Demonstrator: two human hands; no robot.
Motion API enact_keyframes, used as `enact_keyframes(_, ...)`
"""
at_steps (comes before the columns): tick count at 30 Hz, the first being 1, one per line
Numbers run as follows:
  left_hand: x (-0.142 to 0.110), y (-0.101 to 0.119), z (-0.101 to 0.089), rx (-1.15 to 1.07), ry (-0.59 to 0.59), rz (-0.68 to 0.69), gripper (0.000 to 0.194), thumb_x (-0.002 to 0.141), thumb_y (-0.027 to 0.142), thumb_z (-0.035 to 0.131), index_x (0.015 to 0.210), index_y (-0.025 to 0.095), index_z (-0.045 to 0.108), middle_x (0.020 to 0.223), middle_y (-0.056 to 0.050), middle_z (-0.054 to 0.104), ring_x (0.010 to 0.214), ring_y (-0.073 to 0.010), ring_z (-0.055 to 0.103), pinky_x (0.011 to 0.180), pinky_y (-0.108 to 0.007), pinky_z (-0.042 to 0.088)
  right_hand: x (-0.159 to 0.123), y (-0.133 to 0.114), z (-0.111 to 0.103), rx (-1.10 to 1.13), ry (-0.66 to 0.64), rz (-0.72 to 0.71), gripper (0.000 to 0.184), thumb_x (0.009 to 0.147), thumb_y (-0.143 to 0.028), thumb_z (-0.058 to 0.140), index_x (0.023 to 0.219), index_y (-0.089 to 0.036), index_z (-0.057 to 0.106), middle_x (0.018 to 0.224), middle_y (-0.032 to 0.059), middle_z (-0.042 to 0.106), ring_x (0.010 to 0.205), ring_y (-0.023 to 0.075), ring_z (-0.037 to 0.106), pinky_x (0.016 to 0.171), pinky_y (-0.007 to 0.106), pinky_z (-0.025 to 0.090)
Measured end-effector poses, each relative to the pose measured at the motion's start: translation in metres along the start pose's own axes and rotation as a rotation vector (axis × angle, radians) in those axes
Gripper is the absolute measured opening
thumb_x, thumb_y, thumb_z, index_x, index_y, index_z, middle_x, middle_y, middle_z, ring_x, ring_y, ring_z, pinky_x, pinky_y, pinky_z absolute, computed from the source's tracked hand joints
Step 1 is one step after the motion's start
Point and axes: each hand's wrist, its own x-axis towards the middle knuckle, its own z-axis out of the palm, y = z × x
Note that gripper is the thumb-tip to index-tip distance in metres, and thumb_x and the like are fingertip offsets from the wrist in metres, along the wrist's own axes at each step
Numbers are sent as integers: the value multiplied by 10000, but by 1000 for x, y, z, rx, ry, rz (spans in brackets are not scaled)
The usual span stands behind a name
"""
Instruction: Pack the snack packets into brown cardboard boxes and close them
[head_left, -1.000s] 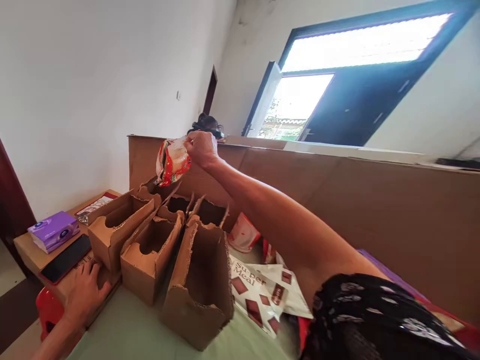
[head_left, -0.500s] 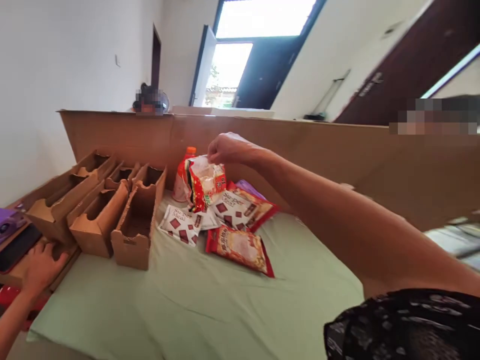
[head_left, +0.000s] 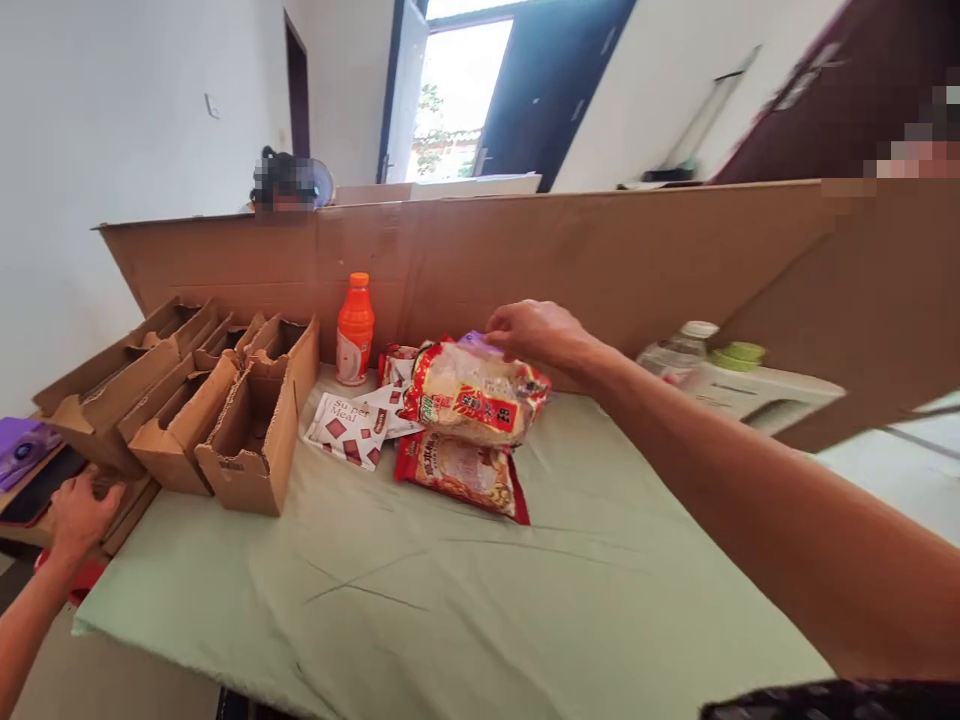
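My right hand (head_left: 538,328) is closed at the upper edge of a red-and-clear food bag (head_left: 471,398), which lies tilted over the other packets. Its fingertips are partly hidden behind the bag. Beneath it is a red-ended packet (head_left: 461,478). To the left, a white "Super Meal" sachet (head_left: 345,430) lies flat on the cloth, overlapping another white sachet. Far left, my left hand (head_left: 84,512) rests with fingers apart on a brown surface beside the cardboard boxes, holding nothing.
Open-topped cardboard boxes (head_left: 251,430) stand in rows at left. An orange bottle (head_left: 355,330) stands before a long cardboard wall (head_left: 600,270). A clear bottle (head_left: 682,350) and a green item (head_left: 739,355) sit at right. Two people are partly visible beyond the wall.
My right hand has moved right with the food bag, which was hanging in front of the orange bottle and now lies over the packets. My left hand stays at the far left.
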Motion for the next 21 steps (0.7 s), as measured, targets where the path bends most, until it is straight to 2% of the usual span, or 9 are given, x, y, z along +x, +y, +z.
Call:
enact_keyframes(2, -18, 9, -8, 16, 68, -38, 376, 763, 517, 493, 921, 186, 577, 960, -178, 658, 1153, -479, 594, 1019, -692, 432, -8, 6, 17, 58, 79, -63, 264, 901, -217, 601, 1060, -113, 784, 931, 141, 787, 778, 196, 684, 702, 303, 446)
enact_keyframes(4, -45, 22, -12, 2, 89, -22, 419, 798, 527, 488, 1007, 180, 593, 1052, -153, 675, 1134, -411, 626, 1032, -611, 476, -25, 12, 44, 142, 93, -157, 228, 881, -245, 622, 1003, -170, 799, 909, 86, 793, 764, 193, 698, 701, 286, 480)
enact_keyframes(6, -76, 39, -12, -32, 73, 29, 461, 810, 555, 507, 1068, 186, 607, 1094, -137, 687, 1107, -367, 650, 1024, -551, 507, -52, 16, 80, 282, 98, -288, 187, 861, -272, 632, 914, -218, 802, 829, 42, 788, 709, 194, 706, 667, 283, 517)
enact_keyframes(9, -113, 72, -9, -85, 54, 132, 538, 831, 590, 548, 1170, 176, 605, 1179, -161, 682, 1153, -362, 640, 1061, -544, 487, -103, 20, 138, 479, 152, -468, 222, 890, -280, 573, 915, -246, 791, 901, 52, 800, 812, 227, 745, 733, 334, 583)
enact_keyframes(11, -126, 98, -5, -114, 107, 224, 619, 863, 607, 574, 1282, 152, 569, 1311, -207, 628, 1253, -384, 589, 1111, -570, 435, -135, 20, 170, 509, 172, -505, 245, 909, -266, 545, 935, -245, 788, 1000, 76, 801, 942, 245, 752, 847, 381, 598)
enact_keyframes(14, -131, 143, 4, -135, 215, 355, 785, 874, 641, 624, 1441, 121, 468, 1516, -284, 447, 1408, -439, 453, 1155, -619, 357, -174, 23, 207, 495, 184, -501, 228, 903, -259, 559, 935, -234, 784, 1136, 111, 778, 1081, 279, 726, 948, 459, 577)
enact_keyframes(17, -126, 185, 20, -121, 267, 415, 860, 852, 627, 680, 1492, 116, 419, 1617, -314, 263, 1498, -480, 302, 1171, -650, 304, -203, 30, 239, 423, 219, -462, 225, 897, -239, 563, 970, -223, 776, 1261, 142, 730, 1157, 314, 687, 957, 510, 561)
enact_keyframes(19, -118, 208, 31, -104, 298, 408, 810, 845, 543, 722, 1475, 116, 445, 1642, -311, 182, 1522, -492, 235, 1178, -661, 278, -217, 36, 258, 372, 222, -434, 239, 910, -230, 551, 1007, -221, 770, 1294, 149, 710, 1150, 314, 683, 931, 504, 566)
enact_keyframes(21, -108, 223, 39, -92, 329, 383, 640, 862, 415, 720, 1398, 121, 533, 1653, -288, 146, 1531, -489, 206, 1186, -657, 265, -225, 40, 270, 354, 216, -417, 250, 924, -232, 541, 1033, -219, 766, 1305, 150, 702, 1139, 306, 682, 923, 491, 567)
